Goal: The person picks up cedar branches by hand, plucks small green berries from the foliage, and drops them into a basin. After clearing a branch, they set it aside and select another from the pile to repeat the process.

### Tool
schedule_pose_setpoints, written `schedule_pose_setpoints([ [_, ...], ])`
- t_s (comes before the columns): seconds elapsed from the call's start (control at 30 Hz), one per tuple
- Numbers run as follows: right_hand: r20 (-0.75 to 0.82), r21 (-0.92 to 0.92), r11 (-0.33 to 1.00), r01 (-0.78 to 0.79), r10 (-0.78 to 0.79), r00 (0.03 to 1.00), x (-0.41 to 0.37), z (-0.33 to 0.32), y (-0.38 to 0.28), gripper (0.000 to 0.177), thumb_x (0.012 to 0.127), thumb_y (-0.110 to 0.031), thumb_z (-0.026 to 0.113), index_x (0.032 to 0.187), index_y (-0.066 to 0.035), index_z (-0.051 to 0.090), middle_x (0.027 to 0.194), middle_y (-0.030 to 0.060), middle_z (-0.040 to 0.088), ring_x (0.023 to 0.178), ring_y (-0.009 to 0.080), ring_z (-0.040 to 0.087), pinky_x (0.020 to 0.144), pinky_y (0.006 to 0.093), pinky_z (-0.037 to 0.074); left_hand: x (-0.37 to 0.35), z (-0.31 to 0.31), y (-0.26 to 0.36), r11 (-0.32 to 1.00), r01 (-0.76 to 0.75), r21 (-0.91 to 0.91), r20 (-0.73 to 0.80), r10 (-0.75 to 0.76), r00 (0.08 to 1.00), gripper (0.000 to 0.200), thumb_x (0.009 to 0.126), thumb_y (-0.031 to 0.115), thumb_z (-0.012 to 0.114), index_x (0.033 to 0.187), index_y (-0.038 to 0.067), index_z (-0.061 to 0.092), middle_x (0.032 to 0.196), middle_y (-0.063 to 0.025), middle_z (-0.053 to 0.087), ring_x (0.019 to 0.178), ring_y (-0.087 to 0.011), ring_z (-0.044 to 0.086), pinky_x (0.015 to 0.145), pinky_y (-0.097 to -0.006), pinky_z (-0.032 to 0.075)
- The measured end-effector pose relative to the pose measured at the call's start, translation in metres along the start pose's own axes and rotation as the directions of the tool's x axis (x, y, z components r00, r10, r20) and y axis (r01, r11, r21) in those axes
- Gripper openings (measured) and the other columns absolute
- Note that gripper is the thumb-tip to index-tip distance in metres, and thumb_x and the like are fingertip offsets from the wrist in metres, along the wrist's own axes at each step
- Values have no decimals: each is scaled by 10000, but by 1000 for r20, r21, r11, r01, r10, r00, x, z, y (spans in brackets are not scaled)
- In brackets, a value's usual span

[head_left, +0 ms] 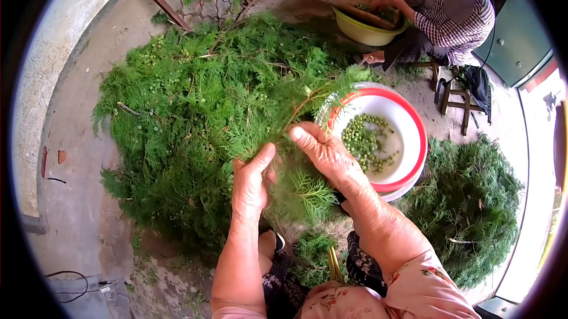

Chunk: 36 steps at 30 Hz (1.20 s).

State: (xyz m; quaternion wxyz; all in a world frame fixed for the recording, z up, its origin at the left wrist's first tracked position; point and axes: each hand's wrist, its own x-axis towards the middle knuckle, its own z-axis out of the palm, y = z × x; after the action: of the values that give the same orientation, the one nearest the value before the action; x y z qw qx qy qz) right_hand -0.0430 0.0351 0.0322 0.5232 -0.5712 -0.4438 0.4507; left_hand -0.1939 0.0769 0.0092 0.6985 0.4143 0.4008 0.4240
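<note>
In the head view, the right hand (326,152) grips a branch (303,105) left of the basin (397,109), leaves (348,84) overlapping the red rim (422,138); the left hand (249,183) curls farther left, its hold unclear. A big heap (189,124) of greenery left of the basin and a small heap (467,212) right of it leave little room; bare floor (77,171) shows well to its left, and a person (441,23) sits beyond it with a yellow tub (367,35).
</note>
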Motion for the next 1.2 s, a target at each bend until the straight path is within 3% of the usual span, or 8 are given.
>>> schedule_pose_setpoints([
  [0.2, 166, -292, 893, 342, -304, 938, 2, 3, 16, 174, 847, -148, 596, 818, 20, 561, 728, 205, 578, 673, 335, 583, 616, 393, 445, -2, 5, 5, 998, 17, 61, 26, -19, 999, 142, 787, 221, 692, 845, 98, 652, 688, 39, 601, 499, -51, 465, 410, -195, 314],
  [0.33, 210, -337, 914, 227, -162, 964, -2, 2, 5, 169, 857, -132, 560, 804, 29, 550, 683, 211, 563, 633, 334, 580, 589, 408, 436, -6, 11, 6, 990, 106, -97, -58, -112, 992, 137, 779, 175, 684, 860, 100, 601, 739, 41, 561, 489, -49, 405, 404, -185, 285],
  [0.4, 238, 28, 996, -87, 78, 968, -2, 3, 0, 196, 872, -170, 541, 811, 12, 584, 684, 122, 604, 630, 197, 592, 596, 334, 461, -8, 19, 8, 965, 125, -230, -103, -152, 983, 126, 779, 176, 679, 805, 94, 586, 683, 44, 531, 469, -47, 376, 407, -185, 273],
  [0.47, 312, 381, 825, -417, 310, 898, -6, 6, -12, 200, 876, -207, 538, 836, -21, 600, 741, 47, 623, 690, 120, 576, 646, 269, 456, -11, 22, 9, 944, 131, -304, -114, -172, 978, 129, 782, 184, 677, 779, 97, 582, 658, 49, 515, 466, -46, 370, 411, -188, 274],
  [0.63, 214, 556, 749, -360, 289, 933, -4, 14, 9, 224, 818, -150, 547, 966, 9, 601, 755, 66, 647, 626, 149, 600, 610, 252, 488, -14, 18, 2, 982, 97, -161, -155, -122, 980, 195, 841, 209, 614, 700, 86, 561, 609, 42, 469, 498, -38, 359, 455, -177, 262],
  [0.9, 96, 366, 818, -443, 441, 892, -14, 15, 10, 435, 790, -220, 596, 1150, 7, 507, 1062, 103, 554, 983, 196, 536, 805, 346, 451, -17, 10, -2, 989, 69, -131, -148, -88, 985, 235, 851, 236, 612, 688, 74, 564, 587, 33, 477, 476, -48, 365, 442, -188, 259],
  [1.13, 64, 607, 698, -379, 434, 899, -21, 26, -1, 376, 779, -235, 606, 1077, -22, 524, 971, 86, 550, 900, 192, 523, 716, 339, 437, -18, 10, -1, 982, 108, -153, -154, -131, 979, 293, 846, 255, 600, 614, 103, 509, 528, 56, 396, 441, -58, 319, 437, -220, 223],
  [1.2, 118, 657, 621, -427, 475, 872, -18, 27, 8, 311, 787, -221, 592, 1020, -26, 527, 917, 81, 538, 813, 182, 520, 642, 324, 417, -16, 4, -3, 984, 112, -139, -138, -131, 982, 290, 863, 260, 577, 635, 92, 513, 541, 23, 449, 449, -85, 403, 427, -227, 302],
])
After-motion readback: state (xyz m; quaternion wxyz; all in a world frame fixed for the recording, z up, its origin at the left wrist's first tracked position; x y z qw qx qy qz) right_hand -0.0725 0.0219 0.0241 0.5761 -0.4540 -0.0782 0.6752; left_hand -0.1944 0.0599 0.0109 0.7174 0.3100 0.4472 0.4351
